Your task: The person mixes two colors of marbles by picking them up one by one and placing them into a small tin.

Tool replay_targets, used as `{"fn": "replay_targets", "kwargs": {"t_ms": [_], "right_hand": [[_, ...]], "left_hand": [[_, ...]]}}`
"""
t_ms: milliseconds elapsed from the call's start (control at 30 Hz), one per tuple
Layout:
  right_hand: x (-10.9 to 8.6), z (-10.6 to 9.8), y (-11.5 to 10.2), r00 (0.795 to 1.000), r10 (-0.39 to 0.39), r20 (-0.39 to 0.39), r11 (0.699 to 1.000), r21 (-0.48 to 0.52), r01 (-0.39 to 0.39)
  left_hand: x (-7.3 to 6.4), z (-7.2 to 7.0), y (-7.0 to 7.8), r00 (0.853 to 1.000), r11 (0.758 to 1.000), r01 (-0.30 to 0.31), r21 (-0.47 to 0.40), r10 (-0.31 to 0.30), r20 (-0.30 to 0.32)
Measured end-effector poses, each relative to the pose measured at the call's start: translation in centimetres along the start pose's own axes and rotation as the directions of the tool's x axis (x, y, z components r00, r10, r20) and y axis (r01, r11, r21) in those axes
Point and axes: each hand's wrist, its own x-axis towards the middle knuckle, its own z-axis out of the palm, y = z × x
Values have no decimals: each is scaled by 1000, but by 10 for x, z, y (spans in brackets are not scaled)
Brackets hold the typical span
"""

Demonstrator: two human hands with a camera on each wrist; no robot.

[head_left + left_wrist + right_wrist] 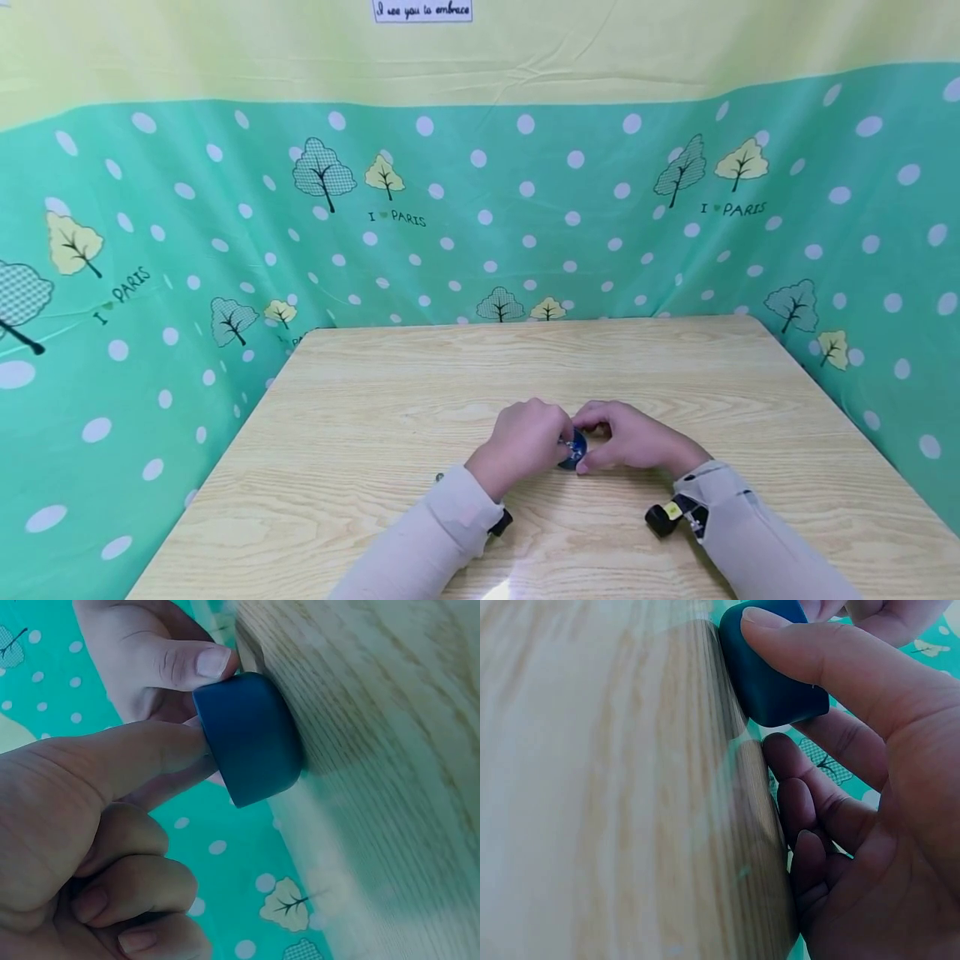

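A small, round blue container (pixel 576 450) with rounded lower edges sits on the wooden table, pale bits showing inside its open top. My right hand (pixel 633 437) grips its right side, thumb along the near wall and fingers at the far side. In the right wrist view the thumb (pixel 802 645) presses the blue wall. From the left, my left hand (pixel 525 442) dips its thumb and index finger (pixel 150 754) into the open top, other fingers curled. Their tips are hidden by the wall (pixel 251 742), and I cannot tell what they hold.
A tiny dark greenish piece (pixel 440 477) lies on the table (pixel 337 500) just left of my left sleeve. Polka-dotted green cloth (pixel 480 225) hangs along the table's back and sides. Black wrist devices (pixel 663 518) sit under both cuffs.
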Motion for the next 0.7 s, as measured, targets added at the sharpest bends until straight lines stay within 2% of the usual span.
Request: {"fn": "replay_targets", "kwargs": {"t_ms": [700], "right_hand": [[0, -1, 1, 1000, -5, 6, 1000, 18, 5]], "left_hand": [[0, 3, 1, 999, 1000, 10, -8, -10, -32]]}}
